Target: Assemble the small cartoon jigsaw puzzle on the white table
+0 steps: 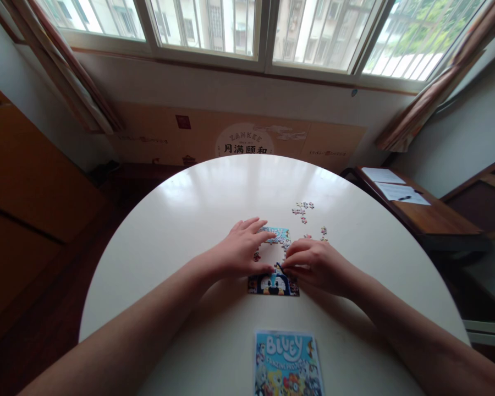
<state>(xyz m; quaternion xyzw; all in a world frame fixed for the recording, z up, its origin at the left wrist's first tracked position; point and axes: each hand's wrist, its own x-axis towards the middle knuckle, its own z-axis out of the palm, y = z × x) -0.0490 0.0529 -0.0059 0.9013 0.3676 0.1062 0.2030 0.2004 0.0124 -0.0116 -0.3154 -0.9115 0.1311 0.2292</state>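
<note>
On the table (181, 209), the puzzle (274, 287) lies with its long axis running away from the person, the left hand (247, 247) spread over its left edge, and the right hand (315, 261) at its right edge. The puzzle's gap (274, 253) opens between the hands, just left of the right fingertips, while loose pieces (302, 211) lie beyond its right side; at the gap's near edge, the right hand, the nearer, appears to pinch a dark piece (279, 268).

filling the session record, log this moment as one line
left hand: spread over puzzle | right hand: at puzzle's right side | puzzle: gap in middle | loose pieces: beyond right hand
</note>
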